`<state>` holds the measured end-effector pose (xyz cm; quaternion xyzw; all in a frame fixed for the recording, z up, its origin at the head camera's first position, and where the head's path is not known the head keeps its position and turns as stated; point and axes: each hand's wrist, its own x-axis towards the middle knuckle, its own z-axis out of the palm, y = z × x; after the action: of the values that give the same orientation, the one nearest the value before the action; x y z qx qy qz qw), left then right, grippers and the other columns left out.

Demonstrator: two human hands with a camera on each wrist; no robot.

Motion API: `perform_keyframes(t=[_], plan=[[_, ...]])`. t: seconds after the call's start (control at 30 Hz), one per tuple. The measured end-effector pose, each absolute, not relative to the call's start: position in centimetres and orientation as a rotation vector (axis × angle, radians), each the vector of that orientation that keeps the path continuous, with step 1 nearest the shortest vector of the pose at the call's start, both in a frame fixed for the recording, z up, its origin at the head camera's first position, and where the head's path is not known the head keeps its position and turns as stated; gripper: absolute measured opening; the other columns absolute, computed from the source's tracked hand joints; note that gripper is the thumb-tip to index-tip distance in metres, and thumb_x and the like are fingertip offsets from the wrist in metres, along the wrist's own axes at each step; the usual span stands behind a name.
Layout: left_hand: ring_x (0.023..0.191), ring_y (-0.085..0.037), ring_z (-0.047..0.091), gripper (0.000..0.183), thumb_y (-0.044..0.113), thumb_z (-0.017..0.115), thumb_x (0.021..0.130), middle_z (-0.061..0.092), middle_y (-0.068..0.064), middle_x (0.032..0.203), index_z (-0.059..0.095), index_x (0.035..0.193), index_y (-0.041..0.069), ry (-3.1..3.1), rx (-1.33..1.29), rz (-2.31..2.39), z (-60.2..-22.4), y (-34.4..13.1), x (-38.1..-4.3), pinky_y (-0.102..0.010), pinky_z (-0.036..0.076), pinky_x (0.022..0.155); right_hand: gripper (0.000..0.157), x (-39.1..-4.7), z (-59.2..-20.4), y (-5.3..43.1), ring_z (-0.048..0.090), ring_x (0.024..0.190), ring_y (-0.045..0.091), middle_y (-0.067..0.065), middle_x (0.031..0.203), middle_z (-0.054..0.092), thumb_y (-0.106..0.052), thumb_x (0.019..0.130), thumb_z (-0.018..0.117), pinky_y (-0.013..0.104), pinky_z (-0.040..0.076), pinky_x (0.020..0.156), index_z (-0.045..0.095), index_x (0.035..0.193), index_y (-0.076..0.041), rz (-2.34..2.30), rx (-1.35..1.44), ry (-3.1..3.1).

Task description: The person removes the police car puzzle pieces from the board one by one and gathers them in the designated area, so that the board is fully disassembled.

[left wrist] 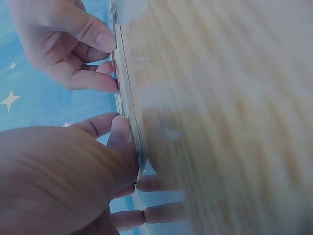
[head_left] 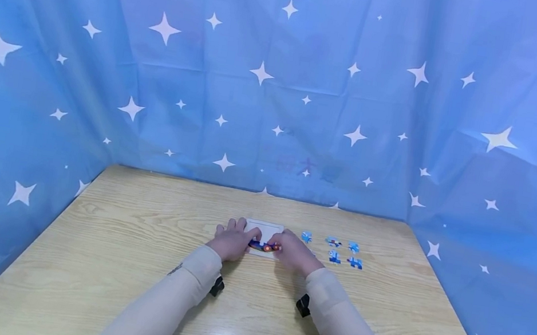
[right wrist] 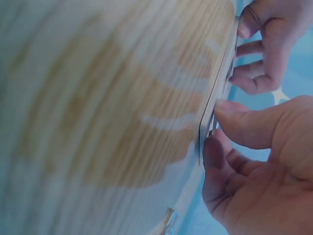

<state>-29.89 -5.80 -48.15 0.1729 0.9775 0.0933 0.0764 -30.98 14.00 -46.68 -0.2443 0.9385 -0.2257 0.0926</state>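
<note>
A white puzzle board [head_left: 266,227] lies flat on the table between the two hands. A strip of dark blue and orange puzzle pieces [head_left: 267,248] shows along its near side. My left hand [head_left: 232,241] pinches the strip's left end between thumb and forefinger, the other fingers spread outward. At the right end, my right hand [head_left: 293,252] pinches a piece with thumb and curled fingers. In the left wrist view the board's thin edge [left wrist: 128,73] runs past both hands; the right wrist view shows the right thumb [right wrist: 247,122] against that edge. The fingers partly hide the pieces.
Several loose blue puzzle pieces [head_left: 335,257] lie right of the right hand, some partly orange or red. The wooden table [head_left: 139,264] meets a blue curtain [head_left: 189,138] with white stars at the back and sides. Bright light reflects near the table's front.
</note>
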Motion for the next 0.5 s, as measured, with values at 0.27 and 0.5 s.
perform_keyframes(t=[0.27,0.5], plan=[[0.096,-0.028,0.036,0.025,0.032,0.055,0.104,0.041,-0.007,0.117,0.053,0.128,0.038,2.922,0.583,0.267,-48.1,-6.1,-30.1,-0.041,0.030,0.075,0.025,-31.1,-46.7,14.1,0.059,0.103,0.024,0.007,0.107,0.064,0.008,0.091,0.067,0.045,0.048,0.097,0.074,0.111,-0.006,-0.678,-0.718,2.786],[0.099,-0.028,0.037,0.019,0.032,0.058,0.104,0.044,-0.006,0.113,0.061,0.123,0.036,2.868,0.493,0.441,-47.1,-6.0,-29.9,-0.045,0.032,0.079,0.025,-31.2,-47.1,14.4,0.059,0.102,0.022,0.005,0.105,0.063,0.009,0.090,0.068,0.044,0.049,0.095,0.075,0.108,-0.008,-0.728,-0.722,2.776]])
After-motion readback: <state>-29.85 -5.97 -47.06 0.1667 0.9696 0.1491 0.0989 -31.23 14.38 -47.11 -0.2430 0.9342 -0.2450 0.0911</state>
